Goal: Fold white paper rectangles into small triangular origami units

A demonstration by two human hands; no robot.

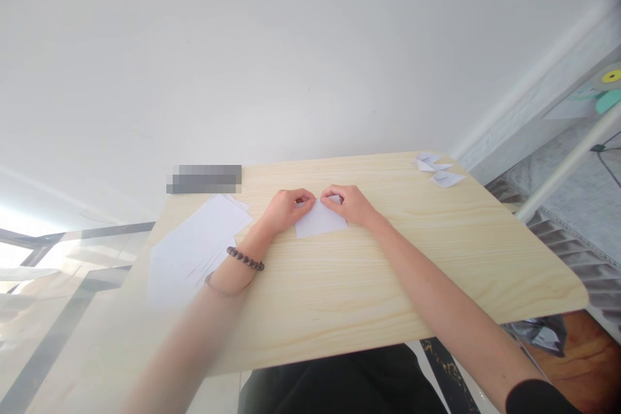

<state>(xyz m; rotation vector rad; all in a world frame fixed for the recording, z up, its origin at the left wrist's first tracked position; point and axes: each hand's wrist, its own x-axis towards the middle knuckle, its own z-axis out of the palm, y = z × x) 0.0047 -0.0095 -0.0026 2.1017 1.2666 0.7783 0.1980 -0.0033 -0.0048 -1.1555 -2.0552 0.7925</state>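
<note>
A small white sheet of paper (320, 220) lies on the tabletop in front of me, its far edge between my two hands. My left hand (291, 207) pinches the far left part of this paper between thumb and fingers. On the other side, my right hand (347, 202) pinches the far right part in the same way. The fingertips of both hands are close together but apart. Whether the paper's far edge is folded is hard to make out, as the fingers cover part of it.
A stack of white paper sheets (194, 249) spreads over the table's left side, beside my left forearm. Several folded paper pieces (431, 165) rest at the far right corner. Behind the wooden table (436, 252) rises a white wall (301, 52). A blurred-out block (206, 179) sits at the back left.
</note>
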